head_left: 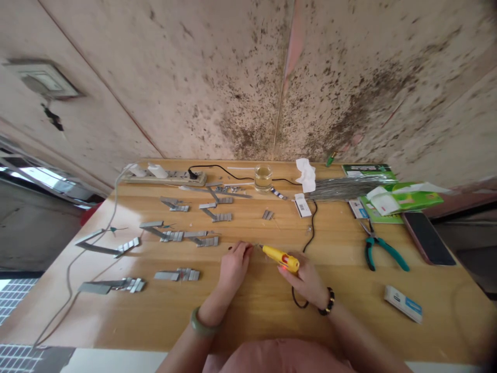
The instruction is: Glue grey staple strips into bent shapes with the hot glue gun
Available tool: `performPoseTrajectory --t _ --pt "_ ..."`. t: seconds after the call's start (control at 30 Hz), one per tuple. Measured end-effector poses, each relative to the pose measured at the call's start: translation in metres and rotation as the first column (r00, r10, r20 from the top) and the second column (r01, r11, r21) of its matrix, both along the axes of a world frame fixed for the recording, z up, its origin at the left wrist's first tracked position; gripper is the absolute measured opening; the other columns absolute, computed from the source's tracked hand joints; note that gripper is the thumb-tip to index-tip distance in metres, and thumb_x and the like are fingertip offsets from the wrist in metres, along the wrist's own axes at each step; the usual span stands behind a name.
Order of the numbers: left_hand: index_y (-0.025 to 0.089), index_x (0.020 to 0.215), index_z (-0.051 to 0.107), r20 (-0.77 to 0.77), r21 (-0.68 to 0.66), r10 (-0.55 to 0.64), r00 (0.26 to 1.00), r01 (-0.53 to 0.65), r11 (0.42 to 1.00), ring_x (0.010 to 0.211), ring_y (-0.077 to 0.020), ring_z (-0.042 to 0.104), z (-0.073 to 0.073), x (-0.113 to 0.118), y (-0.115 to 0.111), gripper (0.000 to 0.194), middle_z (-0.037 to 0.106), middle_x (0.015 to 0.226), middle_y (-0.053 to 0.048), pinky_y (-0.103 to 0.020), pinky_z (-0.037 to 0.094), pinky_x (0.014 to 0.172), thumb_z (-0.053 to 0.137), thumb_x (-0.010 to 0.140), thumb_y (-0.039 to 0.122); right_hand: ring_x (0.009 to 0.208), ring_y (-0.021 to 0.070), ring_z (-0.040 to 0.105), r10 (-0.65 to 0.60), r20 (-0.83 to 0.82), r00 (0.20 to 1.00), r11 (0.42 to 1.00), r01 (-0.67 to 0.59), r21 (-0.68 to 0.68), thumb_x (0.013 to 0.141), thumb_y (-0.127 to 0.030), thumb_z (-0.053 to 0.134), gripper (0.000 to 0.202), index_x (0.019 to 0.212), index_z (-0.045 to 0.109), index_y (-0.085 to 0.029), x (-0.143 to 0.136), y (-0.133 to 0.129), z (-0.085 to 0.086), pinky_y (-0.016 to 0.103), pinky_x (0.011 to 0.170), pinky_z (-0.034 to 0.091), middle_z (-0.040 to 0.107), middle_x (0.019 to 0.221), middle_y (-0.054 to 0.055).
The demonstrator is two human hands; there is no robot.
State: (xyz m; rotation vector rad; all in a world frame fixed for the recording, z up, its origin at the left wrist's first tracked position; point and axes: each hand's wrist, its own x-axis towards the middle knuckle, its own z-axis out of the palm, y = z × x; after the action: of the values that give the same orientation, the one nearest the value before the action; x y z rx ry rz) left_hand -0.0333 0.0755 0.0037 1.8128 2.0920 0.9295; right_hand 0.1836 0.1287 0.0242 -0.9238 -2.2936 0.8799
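Observation:
My right hand (306, 280) is wrapped round a yellow hot glue gun (276, 256) with a small red light glowing on it. The glue gun's nozzle points left, close to the fingertips of my left hand (233, 264). Those fingers are pinched together low over the table, and whatever they hold is hidden or too small to name. From the glue gun a black cord (312, 228) trails back across the wood. Left of my left hand lie several folded grey strip pieces, among them one bent piece (202, 240) and a flatter piece (177, 274).
A power strip (166, 177) and a glass of yellowish liquid (263, 178) stand along the wall. To the right lie a bundle of thin wires (345, 187), teal-handled pliers (382, 248), a phone (429, 238) and a small box (403, 303). A crumpled tissue (306, 175) sits behind.

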Motion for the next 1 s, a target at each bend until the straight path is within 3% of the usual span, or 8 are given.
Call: performPoseTrajectory --t 1.0 --pt "0.020 0.091 0.060 -0.048 -0.033 -0.025 0.999 0.024 0.999 0.080 -0.0157 0.061 0.0054 0.0017 -0.0003 0.016 0.064 0.089 -0.003 -0.026 0.046 0.070 0.044 0.090 0.024 0.072 0.0179 0.053 0.030 0.063 0.998 1.000 -0.030 0.005 0.089 -0.032 0.048 0.019 0.074 0.050 -0.020 -0.0025 -0.0004 0.0050 0.032 0.071 0.038 0.059 0.073 0.002"
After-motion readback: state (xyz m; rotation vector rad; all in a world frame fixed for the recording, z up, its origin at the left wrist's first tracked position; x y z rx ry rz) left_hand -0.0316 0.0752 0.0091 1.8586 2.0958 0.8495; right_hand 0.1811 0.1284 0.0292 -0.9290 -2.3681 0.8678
